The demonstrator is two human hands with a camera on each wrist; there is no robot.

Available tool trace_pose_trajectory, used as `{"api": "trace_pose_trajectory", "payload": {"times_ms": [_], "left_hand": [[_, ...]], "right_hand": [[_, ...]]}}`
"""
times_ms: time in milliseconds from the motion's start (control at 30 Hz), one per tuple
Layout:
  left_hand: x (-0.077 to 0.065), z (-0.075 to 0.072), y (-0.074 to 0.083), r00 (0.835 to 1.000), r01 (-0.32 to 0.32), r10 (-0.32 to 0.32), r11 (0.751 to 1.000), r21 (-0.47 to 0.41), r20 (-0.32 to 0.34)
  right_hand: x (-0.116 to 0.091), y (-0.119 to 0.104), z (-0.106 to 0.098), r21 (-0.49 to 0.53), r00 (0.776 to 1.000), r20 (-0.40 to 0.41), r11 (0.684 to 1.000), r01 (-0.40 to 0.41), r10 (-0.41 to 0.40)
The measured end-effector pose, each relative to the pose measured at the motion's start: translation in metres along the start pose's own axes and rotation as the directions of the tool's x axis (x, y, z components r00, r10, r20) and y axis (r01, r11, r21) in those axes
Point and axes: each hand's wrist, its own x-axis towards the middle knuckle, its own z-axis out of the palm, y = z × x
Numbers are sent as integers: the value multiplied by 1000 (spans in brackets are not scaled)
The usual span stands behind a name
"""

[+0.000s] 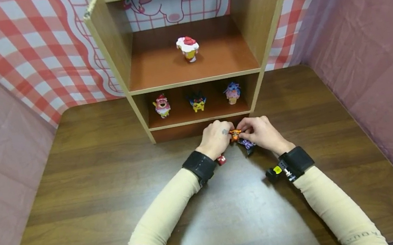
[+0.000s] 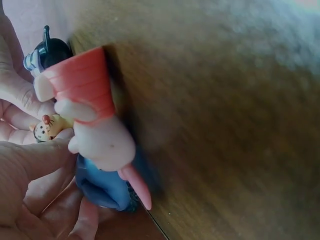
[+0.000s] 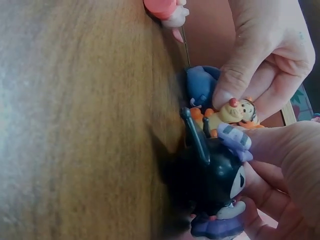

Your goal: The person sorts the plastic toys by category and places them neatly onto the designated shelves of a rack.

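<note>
Between my two hands a small orange tiger figurine (image 1: 235, 135) stands near the front of the shelf. The fingers of my left hand (image 1: 216, 137) pinch it from the left; my right hand (image 1: 263, 134) grips it from the right, its thumb and finger at the tiger's head. Close beside the tiger, a blue figurine (image 3: 199, 82) is partly covered by my left hand. A black-headed figurine with purple trim (image 3: 212, 167) stands near my right fingers. In the left wrist view, a pink figurine with a red garment (image 2: 102, 140) stands in front of my left hand.
A wooden shelf unit (image 1: 193, 82) stands at the back of the table (image 1: 114, 188). Its upper level holds a white-topped figurine (image 1: 188, 49). On the lower level are a pink bear figurine (image 1: 162, 106), a yellow figurine (image 1: 198, 103) and a blue-pink figurine (image 1: 232, 93).
</note>
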Motion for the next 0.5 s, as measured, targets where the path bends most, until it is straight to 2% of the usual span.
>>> {"api": "trace_pose_trajectory", "payload": {"times_ms": [167, 333, 400, 500], "left_hand": [[-4, -5, 0, 1000, -11, 11, 998, -62, -13], [-6, -11, -4, 998, -59, 55, 985, -162, -30], [-5, -13, -7, 997, -75, 68, 969, -233, -38], [-3, -18, -10, 996, -88, 79, 923, -374, -39]], "right_hand": [[-2, 0, 1, 24, 999, -34, 999, 22, -21], [-5, 0, 0, 88, 995, -96, 995, 49, -41], [-6, -1, -1, 133, 991, -127, 990, 56, -39], [-10, -8, -4, 210, 985, -169, 977, 49, -13]]}}
